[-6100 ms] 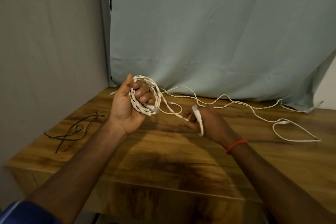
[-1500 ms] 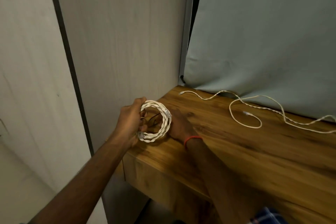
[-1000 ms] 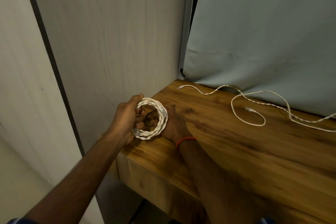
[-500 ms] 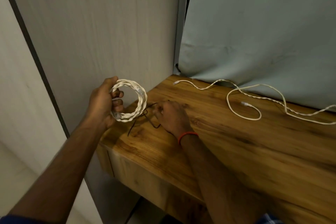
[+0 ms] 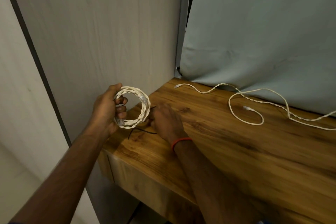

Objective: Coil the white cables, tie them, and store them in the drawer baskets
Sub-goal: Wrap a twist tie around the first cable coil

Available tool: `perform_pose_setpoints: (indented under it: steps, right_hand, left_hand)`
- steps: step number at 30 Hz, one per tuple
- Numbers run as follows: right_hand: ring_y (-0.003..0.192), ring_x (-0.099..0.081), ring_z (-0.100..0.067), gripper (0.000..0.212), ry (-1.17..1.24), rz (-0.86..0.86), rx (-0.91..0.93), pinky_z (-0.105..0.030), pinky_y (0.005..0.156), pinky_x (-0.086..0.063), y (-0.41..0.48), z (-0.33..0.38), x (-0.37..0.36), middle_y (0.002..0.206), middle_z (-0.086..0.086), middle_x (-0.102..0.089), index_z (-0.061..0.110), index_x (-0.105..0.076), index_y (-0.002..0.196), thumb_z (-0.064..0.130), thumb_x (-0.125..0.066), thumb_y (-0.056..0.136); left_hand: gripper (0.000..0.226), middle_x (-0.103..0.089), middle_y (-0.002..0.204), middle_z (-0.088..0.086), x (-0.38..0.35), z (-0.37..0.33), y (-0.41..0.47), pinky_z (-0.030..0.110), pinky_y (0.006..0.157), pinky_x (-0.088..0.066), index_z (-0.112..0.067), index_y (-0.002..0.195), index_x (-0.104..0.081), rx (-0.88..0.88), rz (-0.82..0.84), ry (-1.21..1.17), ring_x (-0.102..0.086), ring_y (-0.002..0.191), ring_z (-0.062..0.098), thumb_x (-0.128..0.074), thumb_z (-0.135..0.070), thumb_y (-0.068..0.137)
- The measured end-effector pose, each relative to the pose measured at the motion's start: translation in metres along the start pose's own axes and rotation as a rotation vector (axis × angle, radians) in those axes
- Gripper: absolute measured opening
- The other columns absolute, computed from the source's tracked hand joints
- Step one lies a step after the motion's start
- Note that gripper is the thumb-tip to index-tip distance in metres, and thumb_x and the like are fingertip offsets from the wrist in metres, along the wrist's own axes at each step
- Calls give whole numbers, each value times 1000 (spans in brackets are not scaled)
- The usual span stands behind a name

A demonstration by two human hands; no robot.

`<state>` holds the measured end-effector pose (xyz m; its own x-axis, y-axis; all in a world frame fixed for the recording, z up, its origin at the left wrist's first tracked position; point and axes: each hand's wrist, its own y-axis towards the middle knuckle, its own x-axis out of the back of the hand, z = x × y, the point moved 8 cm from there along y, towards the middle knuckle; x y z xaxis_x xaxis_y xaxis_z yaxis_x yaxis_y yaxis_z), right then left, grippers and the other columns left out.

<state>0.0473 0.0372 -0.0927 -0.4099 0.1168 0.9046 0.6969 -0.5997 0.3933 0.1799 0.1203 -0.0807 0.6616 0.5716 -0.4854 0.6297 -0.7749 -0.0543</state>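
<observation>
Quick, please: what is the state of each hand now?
Left hand: grips the coiled white cable.
Right hand: rests at the black ties; grip cannot be told.

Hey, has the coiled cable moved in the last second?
Yes. The coil in the left hand has lifted up and left, from over the table corner to its left edge, away from the right hand.
</observation>
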Motion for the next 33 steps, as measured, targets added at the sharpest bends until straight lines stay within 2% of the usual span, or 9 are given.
perform_pose_setpoints:
  steps: [7, 10, 13, 15, 17, 22, 25, 30, 33]
  right_hand:
    - [120, -48, -28, 28, -2, 27, 38, -42, 98, -44, -3, 0, 8, 127, -14, -54, 8, -65, 119, 19, -56, 95]
    - [116, -49, -26, 24, 25, 29, 44, -41, 96, -46, 0, -13, 15, 122, -10, -56, 15, -69, 110, 24, -55, 92]
    - [101, -55, -21, 18, 80, 35, -51, -43, 86, -52, 0, -41, 27, 102, -4, -63, 17, -70, 87, 31, -58, 88]
    - [83, -62, -17, 19, 205, 31, -132, -43, 77, -55, -2, -61, 35, 83, -1, -67, 17, -69, 74, 30, -62, 84]
    - [73, -64, -13, 21, 370, 35, -212, -41, 73, -57, -6, -76, 41, 73, 2, -69, 15, -70, 68, 28, -66, 84]
    - [62, -58, -7, 23, 560, -54, -317, -23, 59, -44, -15, -97, 54, 69, -3, -68, 9, -67, 67, 20, -61, 87]
    - [59, -59, -8, 22, 709, -174, -360, -26, 59, -47, -17, -104, 61, 67, -6, -69, 6, -67, 66, 16, -58, 83]
    - [50, -51, -15, 23, 999, -74, -489, -24, 46, -38, -12, -97, 40, 60, -5, -63, 10, -62, 71, 14, -49, 90]
    - [52, -50, -18, 27, 1306, -46, -586, -27, 49, -38, -11, -88, 30, 66, -10, -61, 13, -51, 73, 16, -41, 97]
  left_hand:
    - [38, -40, 60, 0, -7, 6, -3, 16, 34, -22, -21, 60, -51, -2, 5, 21, -26, 36, 7, -59, -35, 94]
    - [32, -42, 58, 0, -8, 6, -5, 16, 36, -21, -19, 67, -53, -30, -10, 54, -28, 37, 8, -59, -33, 95]
    - [28, -47, 55, 2, -11, 6, -8, 17, 38, -23, -17, 72, -58, -78, -30, 130, -32, 37, 9, -59, -32, 95]
    - [30, -47, 50, 0, -14, 6, -11, 20, 40, -26, -16, 70, -58, -115, -54, 178, -35, 39, 11, -59, -33, 95]
    - [32, -47, 47, -2, -17, 5, -12, 21, 41, -28, -17, 68, -58, -144, -68, 206, -36, 40, 12, -60, -34, 94]
    - [31, -43, 45, -4, -21, 3, -14, 21, 44, -25, -17, 68, -55, -150, -78, 180, -33, 44, 12, -60, -34, 94]
    - [32, -42, 47, -3, -21, 5, -14, 21, 43, -24, -18, 66, -55, -133, -68, 144, -33, 43, 12, -61, -35, 93]
    - [43, -40, 52, 0, -20, 13, -11, 17, 39, -26, -22, 52, -53, -59, -26, 72, -34, 37, 10, -63, -36, 91]
    - [44, -40, 52, 1, -19, 17, -10, 16, 37, -26, -21, 52, -50, -31, -14, 51, -33, 35, 10, -62, -37, 92]
